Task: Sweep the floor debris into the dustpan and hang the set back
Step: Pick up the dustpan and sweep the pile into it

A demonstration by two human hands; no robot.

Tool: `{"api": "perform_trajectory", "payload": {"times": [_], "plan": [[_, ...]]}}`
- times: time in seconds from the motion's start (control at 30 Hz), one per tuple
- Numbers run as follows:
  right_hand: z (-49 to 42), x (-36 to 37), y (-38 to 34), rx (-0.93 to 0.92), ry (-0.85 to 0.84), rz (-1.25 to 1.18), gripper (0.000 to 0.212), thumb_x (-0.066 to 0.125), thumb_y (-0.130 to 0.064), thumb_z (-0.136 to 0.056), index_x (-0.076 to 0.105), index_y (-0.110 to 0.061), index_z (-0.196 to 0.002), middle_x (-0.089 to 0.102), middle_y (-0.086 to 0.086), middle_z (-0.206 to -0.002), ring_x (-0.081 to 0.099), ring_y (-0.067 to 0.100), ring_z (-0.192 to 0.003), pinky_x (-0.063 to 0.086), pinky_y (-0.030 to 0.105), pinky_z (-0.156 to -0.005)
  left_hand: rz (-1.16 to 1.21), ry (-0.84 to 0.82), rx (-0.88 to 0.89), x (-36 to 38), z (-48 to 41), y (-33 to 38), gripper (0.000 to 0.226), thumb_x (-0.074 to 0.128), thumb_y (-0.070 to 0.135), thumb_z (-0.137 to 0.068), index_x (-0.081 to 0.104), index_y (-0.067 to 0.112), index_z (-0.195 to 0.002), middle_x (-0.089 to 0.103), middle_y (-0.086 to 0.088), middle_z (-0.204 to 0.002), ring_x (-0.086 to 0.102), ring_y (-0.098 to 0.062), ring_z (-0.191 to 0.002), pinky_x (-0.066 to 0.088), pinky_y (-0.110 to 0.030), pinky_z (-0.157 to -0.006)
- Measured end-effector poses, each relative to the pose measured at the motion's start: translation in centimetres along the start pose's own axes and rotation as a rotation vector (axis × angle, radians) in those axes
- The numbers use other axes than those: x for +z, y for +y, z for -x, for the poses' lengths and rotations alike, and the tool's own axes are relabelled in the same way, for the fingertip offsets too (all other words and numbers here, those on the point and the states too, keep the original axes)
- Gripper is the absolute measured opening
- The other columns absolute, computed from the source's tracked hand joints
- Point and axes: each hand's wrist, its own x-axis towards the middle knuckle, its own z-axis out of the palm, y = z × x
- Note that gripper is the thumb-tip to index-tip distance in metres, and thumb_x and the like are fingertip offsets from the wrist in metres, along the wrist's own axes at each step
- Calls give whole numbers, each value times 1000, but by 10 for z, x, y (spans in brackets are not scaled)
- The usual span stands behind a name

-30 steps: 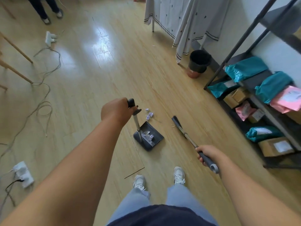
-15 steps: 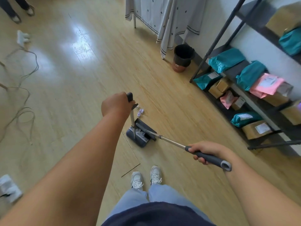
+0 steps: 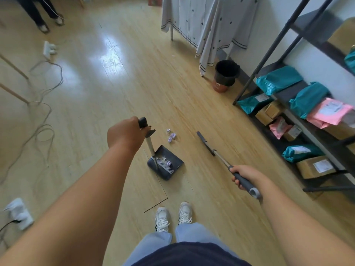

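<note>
My left hand [image 3: 124, 136] grips the top of the dustpan's upright handle. The dark grey dustpan [image 3: 169, 167] sits on the wooden floor ahead of my feet, with a few scraps inside by its comb. Small purple-white paper scraps [image 3: 171, 135] lie on the floor just beyond the pan's open edge. My right hand [image 3: 243, 176] grips the grey handle of the broom [image 3: 206, 144], whose narrow dark head rests on the floor to the right of the scraps, apart from them.
A black bin [image 3: 226, 73] stands by a cloth-draped table [image 3: 209, 22] at the back right. A dark metal shelf [image 3: 307, 96] with parcels and boxes runs along the right. Cables [image 3: 44, 104] and power strips [image 3: 18, 213] lie at the left. Someone's legs [image 3: 41, 14] show far left.
The broom head swept left to the dustpan half a second ago and has since swung back out to the right. The dustpan stays put in my left hand.
</note>
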Motion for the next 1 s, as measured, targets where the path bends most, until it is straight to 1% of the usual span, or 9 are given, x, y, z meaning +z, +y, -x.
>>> {"api": "perform_trajectory", "payload": {"times": [0.07, 0.13, 0.27, 0.43, 0.63, 0.7, 0.83, 0.93, 1.0], "plan": [[-15, 5, -10, 7, 28, -18, 21, 50, -18, -98, 55, -5, -113, 52, 8, -66, 47, 13, -44, 37, 16, -32, -5, 5, -22, -1, -4, -4, 40, 50, 54, -92, 58, 15, -94, 56, -2, -76, 54, -27, -69, 38, -27, -56], [-27, 11, -20, 21, 29, -38, 19, 51, -17, -97, 53, -3, -111, 52, 9, -67, 47, 14, -48, 38, 17, -31, -3, 6, -38, -2, -8, -7, 39, 51, 55, -91, 57, 16, -90, 55, -2, -74, 53, -27, -68, 35, -26, -54], [-48, 31, -47, 58, -47, -33, 17, 50, -19, -97, 52, -4, -107, 51, 8, -67, 47, 12, -40, 38, 17, -31, 17, 20, -76, -3, -21, -15, 37, 51, 54, -91, 53, 18, -82, 54, 0, -72, 53, -26, -66, 30, -25, -50], [-57, 67, -83, 34, -94, 16, 17, 48, -20, -99, 52, -6, -106, 50, 7, -68, 45, 12, -49, 38, 15, -31, 0, 43, -46, -2, -39, -25, 37, 51, 55, -91, 48, 19, -81, 54, -1, -73, 52, -25, -66, 31, -26, -53], [-54, 105, -117, 3, -113, 76, 18, 47, -19, -98, 54, -7, -109, 52, 7, -69, 46, 12, -49, 39, 16, -34, 19, 30, -40, -3, -59, -50, 35, 51, 53, -91, 49, 19, -83, 52, -1, -74, 50, -25, -68, 30, -26, -53], [-50, 119, -119, -5, -114, 121, 18, 48, -20, -98, 55, -8, -110, 53, 6, -69, 46, 12, -49, 40, 18, -36, 23, 21, -20, -6, -68, -63, 35, 52, 52, -91, 49, 18, -82, 52, -2, -75, 50, -26, -70, 31, -27, -55], [-42, 148, -112, -11, -115, 250, 25, 48, -22, -97, 54, -13, -120, 54, 6, -70, 48, 12, -48, 40, 19, -38, 34, -3, 0, -12, -87, -86, 32, 53, 51, -91, 49, 20, -83, 53, -2, -77, 50, -26, -72, 34, -28, -58], [-31, 165, -101, 2, -124, 332, 29, 48, -23, -97, 51, -16, -125, 55, 6, -70, 48, 12, -46, 41, 19, -40, 22, -18, 44, -13, -91, -92, 33, 52, 50, -92, 54, 18, -88, 54, -2, -78, 51, -26, -72, 36, -29, -59], [-21, 171, -92, 8, -137, 371, 31, 48, -24, -96, 52, -15, -126, 56, 5, -70, 48, 12, -44, 41, 20, -41, 19, -27, 66, -14, -92, -93, 35, 51, 50, -92, 57, 16, -94, 54, -2, -81, 52, -26, -74, 39, -30, -60]]}}
